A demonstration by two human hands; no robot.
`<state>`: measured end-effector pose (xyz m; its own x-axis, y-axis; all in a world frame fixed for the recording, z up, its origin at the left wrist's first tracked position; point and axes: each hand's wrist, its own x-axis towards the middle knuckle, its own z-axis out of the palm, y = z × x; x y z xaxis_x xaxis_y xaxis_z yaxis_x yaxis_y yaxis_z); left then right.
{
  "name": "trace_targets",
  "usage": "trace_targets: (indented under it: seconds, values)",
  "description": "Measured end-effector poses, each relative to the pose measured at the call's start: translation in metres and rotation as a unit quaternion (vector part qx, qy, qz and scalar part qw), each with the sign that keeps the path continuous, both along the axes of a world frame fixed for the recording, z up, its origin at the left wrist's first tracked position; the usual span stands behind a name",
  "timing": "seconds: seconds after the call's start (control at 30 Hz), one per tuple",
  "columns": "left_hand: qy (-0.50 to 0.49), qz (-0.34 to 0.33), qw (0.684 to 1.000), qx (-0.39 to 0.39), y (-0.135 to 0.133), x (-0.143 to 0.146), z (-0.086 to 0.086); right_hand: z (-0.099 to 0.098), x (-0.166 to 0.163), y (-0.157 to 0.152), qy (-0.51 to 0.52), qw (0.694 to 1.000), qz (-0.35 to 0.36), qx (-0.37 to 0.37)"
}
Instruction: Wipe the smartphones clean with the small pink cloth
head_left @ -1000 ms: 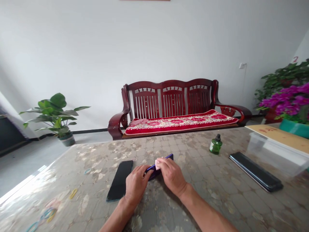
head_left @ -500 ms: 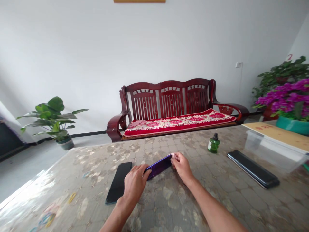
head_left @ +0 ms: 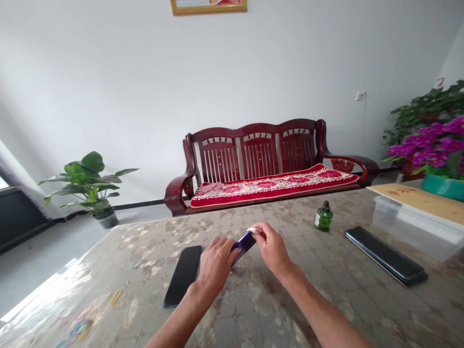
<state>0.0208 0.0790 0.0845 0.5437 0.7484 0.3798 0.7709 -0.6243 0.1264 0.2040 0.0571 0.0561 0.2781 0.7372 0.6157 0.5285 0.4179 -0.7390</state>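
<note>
A shiny purple phone (head_left: 245, 244) is held tilted above the table, its near end gripped by my left hand (head_left: 216, 263) between thumb and fingers. At its far upper end, my right hand (head_left: 272, 249) pinches a small soft white piece (head_left: 253, 231) against the edge. Most of that white piece is covered by my fingers, so its kind is unclear. Just left of my left hand, a black phone (head_left: 183, 275) lies flat on the table.
On the patterned tablecloth (head_left: 253, 314), a green bottle (head_left: 323, 218) stands at right. Beyond it are stacked dark phones (head_left: 386, 253) and a clear plastic box (head_left: 413, 227). Colourful rubber bands (head_left: 81, 329) lie front left. A red wooden bench (head_left: 259, 150) stands behind the table.
The purple phone has turned steeper and now shows less of its face. Both hands have come closer together around it. The view has tilted slightly upward.
</note>
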Motion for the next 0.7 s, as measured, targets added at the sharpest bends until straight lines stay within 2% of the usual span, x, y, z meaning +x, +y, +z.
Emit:
trace_targets:
  seconds: [0.13,0.3,0.53,0.7]
  values:
    - [-0.059,-0.014,0.997,0.042,-0.007,0.012,0.005,0.015,-0.019,-0.015,-0.129,0.987,0.018,0.095]
    - [-0.136,-0.022,0.988,0.068,-0.011,0.006,-0.001,0.013,-0.021,-0.019,-0.21,0.964,0.034,0.162]
    - [-0.203,0.004,0.976,0.073,-0.01,-0.006,-0.013,-0.001,-0.008,-0.01,-0.201,0.963,-0.031,0.175]
    - [-0.221,-0.016,0.972,0.072,-0.011,-0.003,-0.015,0.011,-0.023,-0.019,-0.227,0.949,0.017,0.216]
